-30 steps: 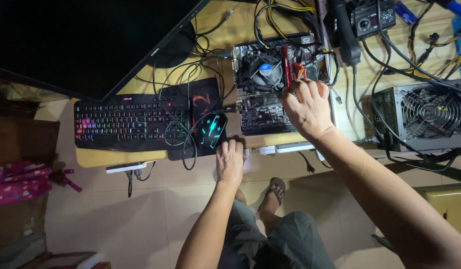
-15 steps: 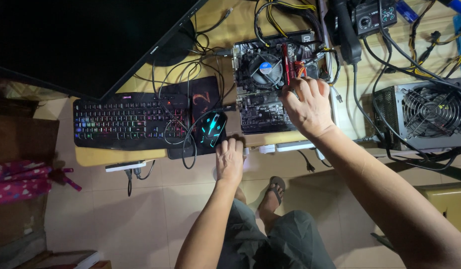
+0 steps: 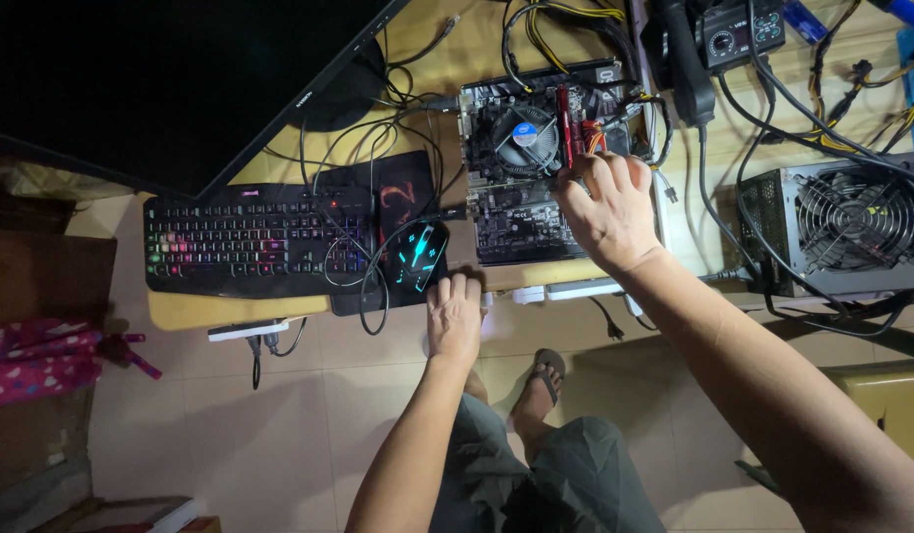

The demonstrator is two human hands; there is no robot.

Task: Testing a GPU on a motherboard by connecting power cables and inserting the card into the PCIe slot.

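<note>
Our right hand [image 3: 605, 212] lies spread, palm down, on the bare motherboard [image 3: 521, 212], fingertips curled at the red memory sticks [image 3: 565, 123] just beside the round cooler fan [image 3: 521, 138]. Whether the fingertips pinch a stick or only press on it, we cannot tell; the hand covers the contact.

Our left hand [image 3: 455, 318] rests flat on the desk edge [image 3: 190, 311], fingers loosely together, just below the glowing mouse [image 3: 420, 255], gripping nothing.

Risks as we judge them: the board sits unsupported on wood, so uneven pressure could flex it or skew a stick in its slot. Loose cables [image 3: 378, 247] loop across the mouse pad and could snag a wrist.

Textures: matte black board studded with small parts, finned metal cooler, ribbed grille on the boxy grey power supply [image 3: 842, 227], glossy keys on the backlit keyboard [image 3: 249, 242].
</note>
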